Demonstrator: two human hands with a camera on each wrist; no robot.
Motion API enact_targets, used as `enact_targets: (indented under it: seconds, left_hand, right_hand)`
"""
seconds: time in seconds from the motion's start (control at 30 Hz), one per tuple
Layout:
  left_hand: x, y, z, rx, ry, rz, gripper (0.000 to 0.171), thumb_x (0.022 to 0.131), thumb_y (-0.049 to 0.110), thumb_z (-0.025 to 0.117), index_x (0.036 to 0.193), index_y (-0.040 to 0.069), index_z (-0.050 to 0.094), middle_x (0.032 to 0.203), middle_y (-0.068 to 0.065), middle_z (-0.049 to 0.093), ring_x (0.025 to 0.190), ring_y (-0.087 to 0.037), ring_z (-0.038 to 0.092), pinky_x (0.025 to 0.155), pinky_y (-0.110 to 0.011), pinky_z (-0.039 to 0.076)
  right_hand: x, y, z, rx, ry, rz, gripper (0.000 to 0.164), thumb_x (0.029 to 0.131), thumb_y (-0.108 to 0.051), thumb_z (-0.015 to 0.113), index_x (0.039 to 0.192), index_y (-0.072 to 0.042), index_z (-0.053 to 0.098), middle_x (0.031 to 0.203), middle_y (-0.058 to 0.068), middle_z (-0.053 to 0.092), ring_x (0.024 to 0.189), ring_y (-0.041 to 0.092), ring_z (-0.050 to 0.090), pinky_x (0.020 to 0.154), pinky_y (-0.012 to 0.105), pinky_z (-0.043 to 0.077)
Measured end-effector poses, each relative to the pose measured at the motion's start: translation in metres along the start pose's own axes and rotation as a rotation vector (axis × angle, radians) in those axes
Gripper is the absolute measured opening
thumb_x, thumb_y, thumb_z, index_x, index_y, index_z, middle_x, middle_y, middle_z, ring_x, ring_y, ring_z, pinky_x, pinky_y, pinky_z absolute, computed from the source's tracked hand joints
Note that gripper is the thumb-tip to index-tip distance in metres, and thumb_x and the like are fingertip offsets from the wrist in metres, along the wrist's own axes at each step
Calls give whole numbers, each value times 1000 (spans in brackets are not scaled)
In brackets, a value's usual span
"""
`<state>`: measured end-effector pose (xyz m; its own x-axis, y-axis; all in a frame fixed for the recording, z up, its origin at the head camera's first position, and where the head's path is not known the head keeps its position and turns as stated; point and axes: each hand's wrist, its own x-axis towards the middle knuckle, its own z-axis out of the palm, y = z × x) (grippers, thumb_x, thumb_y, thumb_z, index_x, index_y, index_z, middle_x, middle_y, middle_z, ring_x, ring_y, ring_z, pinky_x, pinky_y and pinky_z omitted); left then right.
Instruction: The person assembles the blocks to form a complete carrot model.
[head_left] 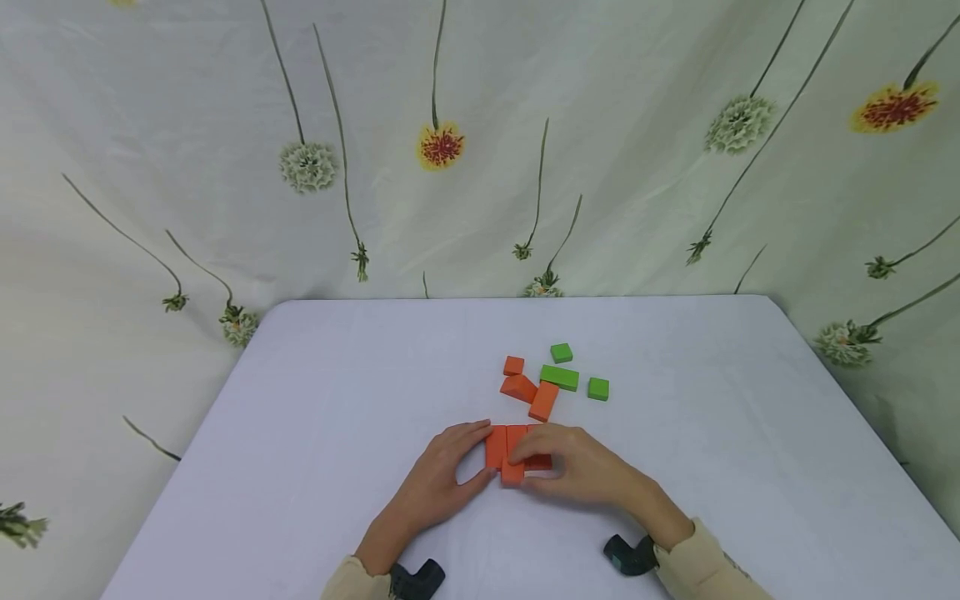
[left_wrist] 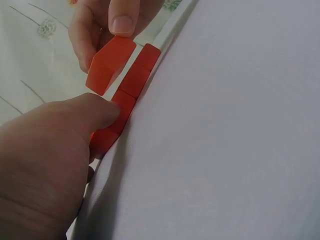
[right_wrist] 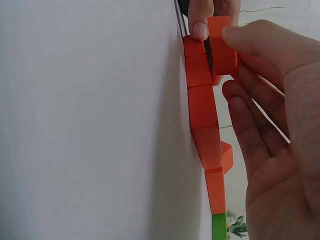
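Note:
Between thumb and fingers, my right hand (head_left: 581, 467) pinches an orange block (head_left: 512, 475). It is held just above a row of orange blocks (head_left: 496, 447) set side by side on the table. In the left wrist view a slim gap separates the held block (left_wrist: 107, 62) from the row (left_wrist: 135, 80). My left hand (head_left: 442, 475) grips the row's left end, thumb on the near side and fingers at the far side. The right wrist view has the held block (right_wrist: 221, 47) beside the row (right_wrist: 202, 105). My right fingers partly cover the row's right end from above.
Beyond the row lie a small orange block (head_left: 513, 366), an orange wedge-like block (head_left: 517, 387) and a longer orange block (head_left: 543, 402). A long green block (head_left: 559, 377) and two small green blocks (head_left: 597, 389) are close by. A flowered cloth (head_left: 630, 183) hangs behind the white table (head_left: 337, 375).

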<state>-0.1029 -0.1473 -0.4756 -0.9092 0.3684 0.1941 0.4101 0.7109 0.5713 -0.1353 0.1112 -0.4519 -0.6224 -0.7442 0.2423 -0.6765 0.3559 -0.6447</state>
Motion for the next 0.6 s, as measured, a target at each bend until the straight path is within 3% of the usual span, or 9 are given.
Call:
enact_targets:
  seconds: [0.43, 0.6]
  left_hand:
    - [1, -1, 0, 8, 3, 11, 63, 92, 33, 79, 148, 15, 57, 150, 1, 58, 140, -19, 51, 116, -45, 46]
    - [0, -2, 1, 19, 9, 26, 62, 92, 32, 79, 148, 14, 57, 149, 0, 58, 140, -20, 52, 115, -46, 47]
  right_hand:
    - [0, 0, 3, -56, -49, -37, 24, 89, -22, 83, 113, -23, 78, 113, -17, 72, 111, 4, 63, 99, 28, 56]
    - [0, 0, 4, -89, -36, -62, 22, 88, -21, 84, 109, -20, 79, 114, -13, 72, 113, 5, 63, 104, 33, 54]
